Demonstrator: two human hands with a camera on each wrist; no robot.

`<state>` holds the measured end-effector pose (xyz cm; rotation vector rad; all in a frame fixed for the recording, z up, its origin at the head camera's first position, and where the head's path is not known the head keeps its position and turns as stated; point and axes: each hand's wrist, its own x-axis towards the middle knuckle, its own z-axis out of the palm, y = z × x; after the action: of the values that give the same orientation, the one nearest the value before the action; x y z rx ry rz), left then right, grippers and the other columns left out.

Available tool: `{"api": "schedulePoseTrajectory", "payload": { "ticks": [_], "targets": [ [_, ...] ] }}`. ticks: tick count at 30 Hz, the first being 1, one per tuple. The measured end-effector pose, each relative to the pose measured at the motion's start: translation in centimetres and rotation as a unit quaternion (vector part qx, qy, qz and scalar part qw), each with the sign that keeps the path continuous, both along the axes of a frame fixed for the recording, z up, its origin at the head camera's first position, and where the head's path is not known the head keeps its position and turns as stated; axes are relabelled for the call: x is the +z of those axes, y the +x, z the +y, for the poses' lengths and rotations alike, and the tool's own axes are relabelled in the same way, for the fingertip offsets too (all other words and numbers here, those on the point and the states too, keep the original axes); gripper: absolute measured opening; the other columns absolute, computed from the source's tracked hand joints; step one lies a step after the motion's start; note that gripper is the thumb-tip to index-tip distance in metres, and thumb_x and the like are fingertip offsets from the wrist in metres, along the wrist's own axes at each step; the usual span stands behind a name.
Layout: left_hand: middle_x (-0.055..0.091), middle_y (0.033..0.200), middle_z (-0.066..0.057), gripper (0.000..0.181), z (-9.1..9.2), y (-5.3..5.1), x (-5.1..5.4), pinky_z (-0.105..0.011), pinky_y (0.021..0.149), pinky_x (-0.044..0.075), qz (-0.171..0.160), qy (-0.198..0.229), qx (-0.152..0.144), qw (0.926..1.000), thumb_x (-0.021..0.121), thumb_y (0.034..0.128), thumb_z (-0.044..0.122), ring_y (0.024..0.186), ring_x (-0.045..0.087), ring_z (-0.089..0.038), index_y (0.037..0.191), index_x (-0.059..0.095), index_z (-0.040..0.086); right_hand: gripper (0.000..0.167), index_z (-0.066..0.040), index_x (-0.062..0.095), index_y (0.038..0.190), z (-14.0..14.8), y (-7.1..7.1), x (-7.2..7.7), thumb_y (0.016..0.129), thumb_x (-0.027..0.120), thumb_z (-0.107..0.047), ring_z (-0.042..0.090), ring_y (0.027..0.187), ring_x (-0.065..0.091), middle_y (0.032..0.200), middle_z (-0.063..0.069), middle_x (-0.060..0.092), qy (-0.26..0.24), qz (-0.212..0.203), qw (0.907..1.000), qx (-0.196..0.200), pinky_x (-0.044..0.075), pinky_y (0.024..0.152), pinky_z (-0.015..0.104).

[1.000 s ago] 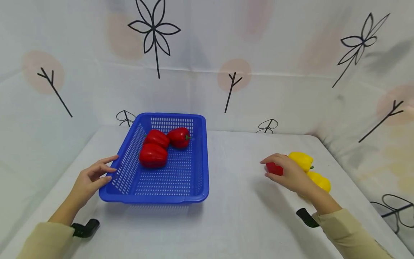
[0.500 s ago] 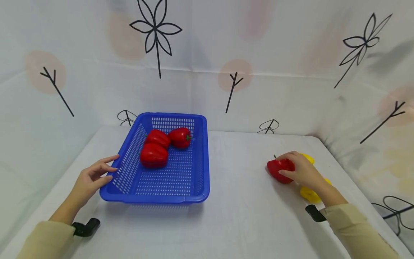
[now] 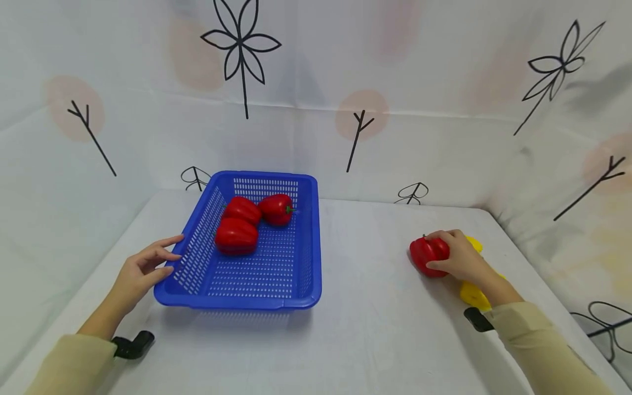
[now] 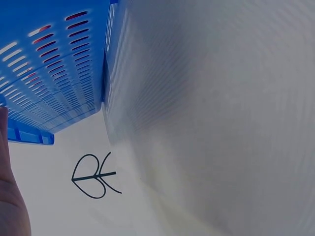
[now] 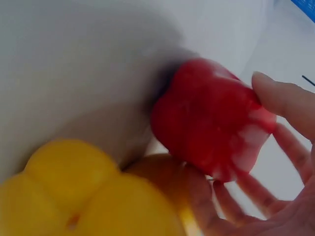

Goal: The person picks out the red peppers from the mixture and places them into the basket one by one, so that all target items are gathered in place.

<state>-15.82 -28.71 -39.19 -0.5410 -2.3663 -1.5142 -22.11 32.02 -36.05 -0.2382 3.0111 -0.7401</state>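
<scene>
My right hand (image 3: 459,258) has its thumb and fingers around a red bell pepper (image 3: 425,257) at the right of the white table. In the right wrist view the thumb lies on one side of this pepper (image 5: 211,118) and the fingers spread along the other. Two yellow bell peppers, one of them nearest the wrist (image 3: 475,296), are partly hidden by that hand. My left hand (image 3: 135,277) rests its fingertips on the left rim of a blue plastic basket (image 3: 247,303). Inside the basket lie three red bell peppers, the front one (image 3: 237,237) largest in view.
A white cloth wall (image 3: 306,142) printed with black flowers and twigs rises behind the table (image 3: 355,329). Black straps with camera mounts (image 3: 134,344) sit at both wrists. Bare tabletop lies between the basket and the right-hand peppers.
My right hand came down onto the red bell pepper and took hold of it; the pepper has turned slightly. My left hand has stayed at the basket rim. The head view shifted a little.
</scene>
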Motion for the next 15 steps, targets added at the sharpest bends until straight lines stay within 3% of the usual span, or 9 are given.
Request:
{"api": "schedulePoseTrajectory", "payload": {
  "ticks": [4,15],
  "targets": [
    [0.048,0.133,0.012,0.014,0.0,0.0,0.0,-0.012,0.083,0.043,0.001,0.003,-0.002,1.0000,0.056,0.0858,-0.007,0.113,0.043,0.006,0.099,0.060,-0.005,0.071,-0.002,0.041,0.130,-0.4,-0.2,0.1,0.071,0.078,-0.013,0.053,0.110,0.033,0.125,0.033,0.030,0.010,-0.015,0.9998,-0.003,0.051,0.071,0.056],
    [0.048,0.132,0.014,0.013,0.1,0.1,0.0,-0.012,0.082,0.044,-0.008,0.001,0.009,0.9999,0.057,0.0862,-0.005,0.112,0.043,0.008,0.098,0.060,-0.005,0.064,-0.004,0.050,0.126,-1.6,-0.1,0.2,0.069,0.080,-0.012,0.048,0.108,0.039,0.123,0.027,0.037,0.020,-0.006,0.9987,0.047,0.053,0.070,0.051]
  ]
}}
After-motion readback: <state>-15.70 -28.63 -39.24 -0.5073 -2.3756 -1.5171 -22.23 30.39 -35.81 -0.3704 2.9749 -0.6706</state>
